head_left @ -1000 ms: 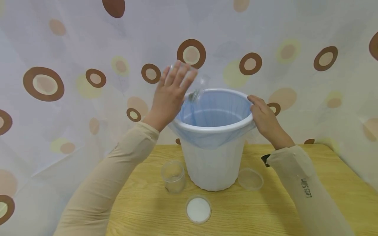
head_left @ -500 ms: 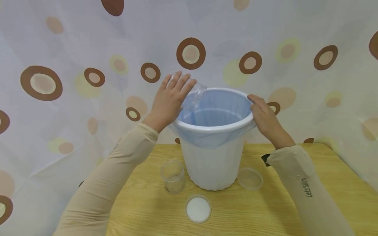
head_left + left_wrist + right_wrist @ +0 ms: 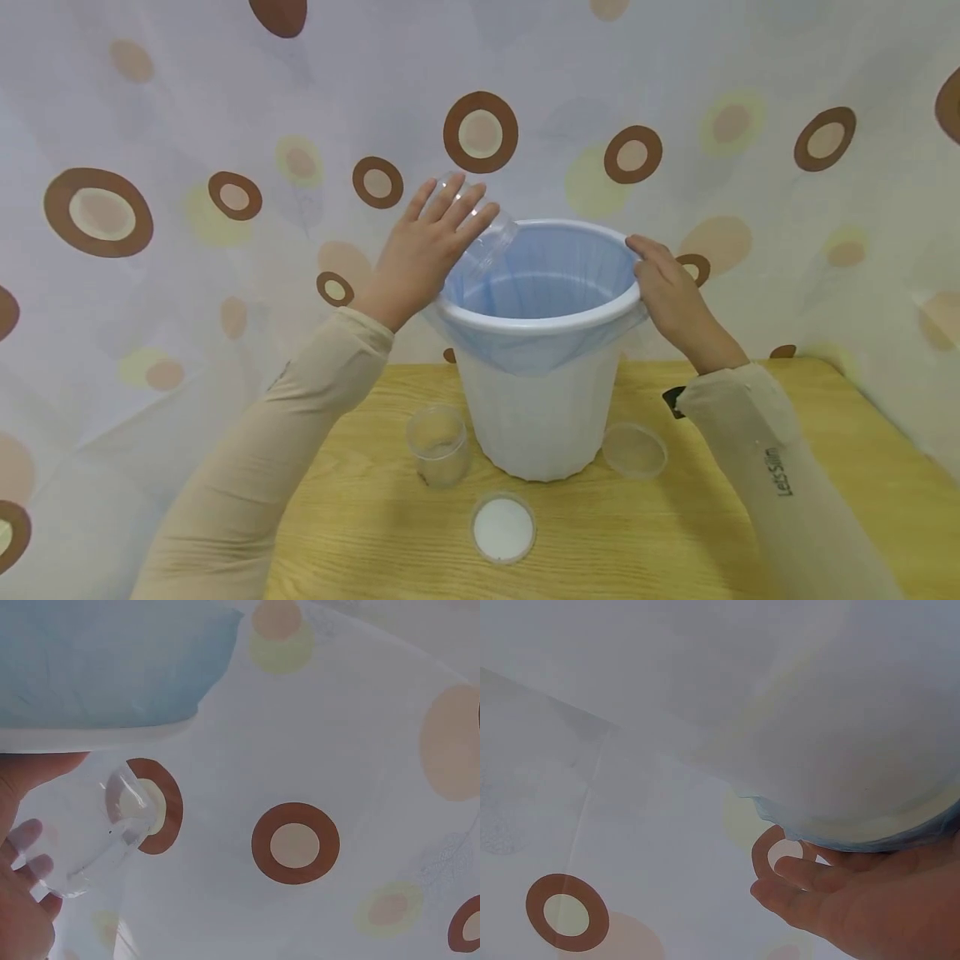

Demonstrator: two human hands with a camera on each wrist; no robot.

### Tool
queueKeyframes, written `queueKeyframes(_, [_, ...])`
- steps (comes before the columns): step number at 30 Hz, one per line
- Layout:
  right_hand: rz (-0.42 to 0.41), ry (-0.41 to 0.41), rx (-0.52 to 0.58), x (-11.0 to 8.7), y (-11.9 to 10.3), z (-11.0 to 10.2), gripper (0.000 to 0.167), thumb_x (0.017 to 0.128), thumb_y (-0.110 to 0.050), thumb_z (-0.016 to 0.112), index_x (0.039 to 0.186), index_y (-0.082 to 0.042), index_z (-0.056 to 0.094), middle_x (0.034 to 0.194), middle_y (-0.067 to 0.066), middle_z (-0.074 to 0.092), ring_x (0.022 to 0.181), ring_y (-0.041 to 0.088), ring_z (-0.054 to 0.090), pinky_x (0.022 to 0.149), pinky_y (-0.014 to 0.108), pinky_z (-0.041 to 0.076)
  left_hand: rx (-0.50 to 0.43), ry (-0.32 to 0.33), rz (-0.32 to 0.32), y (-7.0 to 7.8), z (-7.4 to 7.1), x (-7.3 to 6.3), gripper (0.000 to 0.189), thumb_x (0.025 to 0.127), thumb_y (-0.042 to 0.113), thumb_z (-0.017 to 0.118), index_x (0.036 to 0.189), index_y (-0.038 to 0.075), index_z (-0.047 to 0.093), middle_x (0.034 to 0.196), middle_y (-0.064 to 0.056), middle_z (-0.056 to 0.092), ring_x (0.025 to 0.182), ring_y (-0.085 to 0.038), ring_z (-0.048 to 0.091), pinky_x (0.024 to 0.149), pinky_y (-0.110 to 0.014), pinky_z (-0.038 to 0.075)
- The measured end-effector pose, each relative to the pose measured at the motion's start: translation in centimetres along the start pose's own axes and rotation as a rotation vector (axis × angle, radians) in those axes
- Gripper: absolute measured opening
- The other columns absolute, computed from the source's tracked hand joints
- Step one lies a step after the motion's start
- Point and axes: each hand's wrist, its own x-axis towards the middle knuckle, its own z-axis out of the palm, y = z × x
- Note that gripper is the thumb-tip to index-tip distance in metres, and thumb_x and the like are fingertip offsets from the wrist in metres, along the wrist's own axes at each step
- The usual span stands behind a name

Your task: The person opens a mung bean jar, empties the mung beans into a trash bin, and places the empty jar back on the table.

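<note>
My left hand [image 3: 420, 250] grips a clear plastic jar [image 3: 491, 242] at the left rim of a white trash bin [image 3: 536, 417]. The jar is tilted, its mouth pointing down into the bin; a few dark specks show on its wall [image 3: 112, 851] in the left wrist view. A thin blue bag lines the bin and folds over its rim. At the opposite side, my right hand [image 3: 671, 300] holds the rim, its fingers partly outside and below the edge [image 3: 855, 892]. The bin's bottom is hidden from the head view.
A second clear jar [image 3: 438, 450] stands left of the bin with a small dark bit near its base. In front lies a round white-centred lid or dish [image 3: 503, 528]. A clear lid [image 3: 634, 451] lies to the right on the wooden table [image 3: 600, 542]. Patterned cloth hangs behind.
A dark greenish clump at the jar's mouth one second ago is gone from view. The left hand and jar dipped, then shifted slightly left. The right hand has stayed on the rim.
</note>
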Motion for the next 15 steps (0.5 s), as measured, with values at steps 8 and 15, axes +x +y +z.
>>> queueKeyframes(8, [0.004,0.002,-0.002,0.04,-0.16,-0.05,0.056,0.101,-0.026,0.019,0.151,0.0,0.021,0.159,0.016,0.014,0.145,0.037,0.009,0.113,0.057,0.012,-0.046,0.047,-0.024,-0.06,0.27,-0.11,0.058,0.091,-0.002,0.055,0.144,0.017,0.039,0.152,-0.008,0.034,0.144,-0.029,0.021,0.118,-0.04,0.005])
queueKeyframes(15, [-0.006,0.007,-0.004,-0.01,-0.06,-0.05,0.057,0.101,-0.025,0.018,0.151,0.001,0.022,0.158,0.017,0.015,0.145,0.037,0.01,0.114,0.056,0.011,-0.04,0.072,-0.043,0.19,0.37,-0.26,0.06,0.09,0.002,0.06,0.145,0.017,0.039,0.153,-0.008,0.033,0.144,-0.029,0.021,0.117,-0.041,0.007])
